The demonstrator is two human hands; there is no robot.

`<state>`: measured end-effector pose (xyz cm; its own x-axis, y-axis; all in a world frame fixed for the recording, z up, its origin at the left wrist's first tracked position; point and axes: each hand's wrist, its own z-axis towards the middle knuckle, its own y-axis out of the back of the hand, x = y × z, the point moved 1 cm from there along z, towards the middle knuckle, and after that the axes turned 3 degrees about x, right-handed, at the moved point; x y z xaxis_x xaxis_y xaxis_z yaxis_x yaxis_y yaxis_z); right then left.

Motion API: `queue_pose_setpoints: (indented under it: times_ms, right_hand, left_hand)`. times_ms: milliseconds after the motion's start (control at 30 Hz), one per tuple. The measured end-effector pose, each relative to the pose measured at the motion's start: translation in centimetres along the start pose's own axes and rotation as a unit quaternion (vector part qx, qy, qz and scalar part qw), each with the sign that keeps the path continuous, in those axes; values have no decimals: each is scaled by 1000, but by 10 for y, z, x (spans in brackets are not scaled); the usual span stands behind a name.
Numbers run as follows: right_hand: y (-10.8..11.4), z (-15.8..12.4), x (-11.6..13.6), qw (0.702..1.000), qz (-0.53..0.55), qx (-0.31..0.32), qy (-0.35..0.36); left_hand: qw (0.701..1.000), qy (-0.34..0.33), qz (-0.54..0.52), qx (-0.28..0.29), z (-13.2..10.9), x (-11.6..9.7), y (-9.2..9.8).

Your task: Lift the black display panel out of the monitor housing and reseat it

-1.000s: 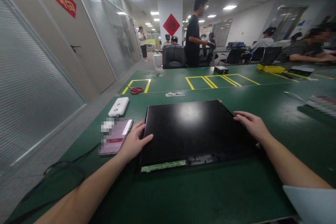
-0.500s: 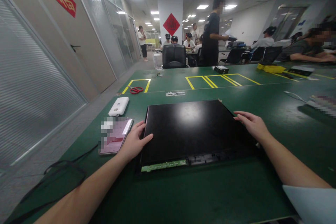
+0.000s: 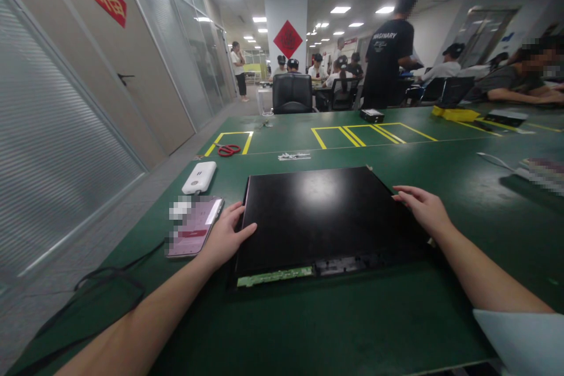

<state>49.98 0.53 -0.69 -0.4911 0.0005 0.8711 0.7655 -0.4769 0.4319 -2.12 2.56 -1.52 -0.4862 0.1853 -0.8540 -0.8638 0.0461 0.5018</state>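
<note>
Left hand point(image 3: 224, 238), unclenched, touches the panel point(image 3: 321, 217) at its nine o'clock edge, thumb on top; right hand point(image 3: 423, 211), fingers spread, rests at three o'clock

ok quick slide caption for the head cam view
Left hand and right hand rest on the side edges of a black display panel lying flat on the green table.

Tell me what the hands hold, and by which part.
The black panel lies flat; left hand rests on its left edge, right hand on its right edge, neither closed around it.
</note>
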Motion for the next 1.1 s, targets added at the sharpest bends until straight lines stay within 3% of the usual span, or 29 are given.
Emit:
queue_pose_setpoints:
  times_ms: [233,367,1100]
  right_hand:
    - [0,2,-2,1000,12,7,-3]
    - [0,1,0,1000,11,2,2]
    - [1,-2,7,1000,-24,13,-6]
  left_hand:
    - [999,-2,-50,8,1,-2,-3]
    - [998,35,-42,7,-2,-12,-1]
    - [993,21,116,23,-1,-13,-1]
